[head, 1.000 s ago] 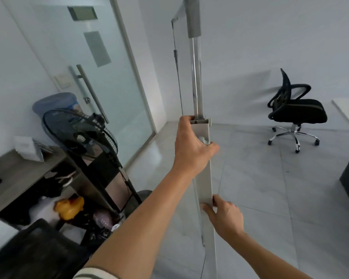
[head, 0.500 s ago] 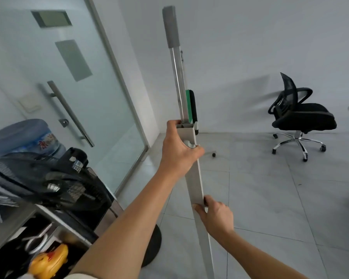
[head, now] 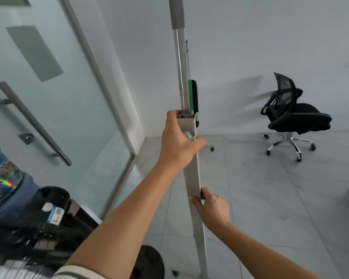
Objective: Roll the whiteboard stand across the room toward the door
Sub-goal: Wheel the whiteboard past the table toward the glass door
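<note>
- The glass door (head: 54,93) is filling the left side of the view, its long bar handle (head: 34,125) slanting down the pane; the target is lying close on the left.
- The whiteboard stand (head: 191,174) is standing edge-on in the middle of the view, on the tiled floor (head: 270,198) just right of the door frame, its post running from the floor up out of frame.
- The office chair (head: 294,117) is sitting well apart by the far wall, clear of the path, I'd judge.
- The left hand (head: 179,141) is wrapping tight around the top of the stand's lower post, fingers clamped on it by the adjusting knob; high up, likely for steering leverage.
- The right hand (head: 212,210) is gripping the same post lower down, thumb on the near face and fingers curled behind, probably steadying against tipping.
- A green-backed eraser (head: 193,97) is clinging to the board just above the left hand.
- One small caster (head: 212,149) is showing on the floor beyond the post.
</note>
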